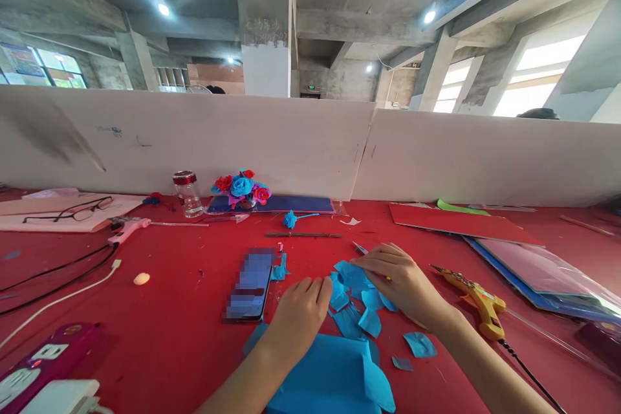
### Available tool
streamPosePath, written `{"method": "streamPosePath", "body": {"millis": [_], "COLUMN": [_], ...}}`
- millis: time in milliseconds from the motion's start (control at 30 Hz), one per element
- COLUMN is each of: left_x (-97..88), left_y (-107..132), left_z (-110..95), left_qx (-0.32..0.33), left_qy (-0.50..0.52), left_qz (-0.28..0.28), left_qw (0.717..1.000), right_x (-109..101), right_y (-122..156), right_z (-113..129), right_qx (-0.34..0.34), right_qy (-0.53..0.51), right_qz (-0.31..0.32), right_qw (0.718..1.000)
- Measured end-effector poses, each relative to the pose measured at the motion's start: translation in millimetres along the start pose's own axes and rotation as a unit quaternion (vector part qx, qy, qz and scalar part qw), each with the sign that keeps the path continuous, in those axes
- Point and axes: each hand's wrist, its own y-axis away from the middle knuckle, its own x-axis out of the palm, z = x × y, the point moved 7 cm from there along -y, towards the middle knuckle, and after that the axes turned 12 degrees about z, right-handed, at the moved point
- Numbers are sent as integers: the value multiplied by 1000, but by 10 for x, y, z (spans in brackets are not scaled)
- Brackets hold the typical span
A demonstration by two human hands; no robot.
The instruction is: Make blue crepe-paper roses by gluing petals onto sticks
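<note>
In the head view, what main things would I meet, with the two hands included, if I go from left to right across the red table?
By their middles: eyeglasses, clear bottle with a red lid, phone, left hand, right hand, yellow glue gun.

Right of one phone (pixel 250 288) are two hands (pixel 301 310), one yellow glue gun (pixel 478 301) and blue scraps (pixel 370 323) too jumbled to count. Beyond the phone are one jar (pixel 189 199), one bouquet (pixel 241 187) and one loose flower (pixel 290 219); left of it, one power strip (pixel 53 352).
</note>
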Motion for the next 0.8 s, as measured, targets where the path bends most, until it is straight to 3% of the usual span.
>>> {"method": "streamPosePath", "body": {"millis": [300,633,800], "left_x": [-61,-64,-74], "left_y": [2,-3,-6], "left_z": [-10,-1,-2], "left_qx": [-13,-13,-15], "left_qy": [-12,-30,-23], "left_qz": [-5,-14,-13], "left_qw": [1000,999,1000], "right_x": [-49,23,32], "right_y": [-46,56,92], "right_z": [53,237,246], "right_qx": [-58,-111,-105], "right_qy": [-3,133,138], "right_qz": [11,27,33], "right_qw": [998,985,984]}}
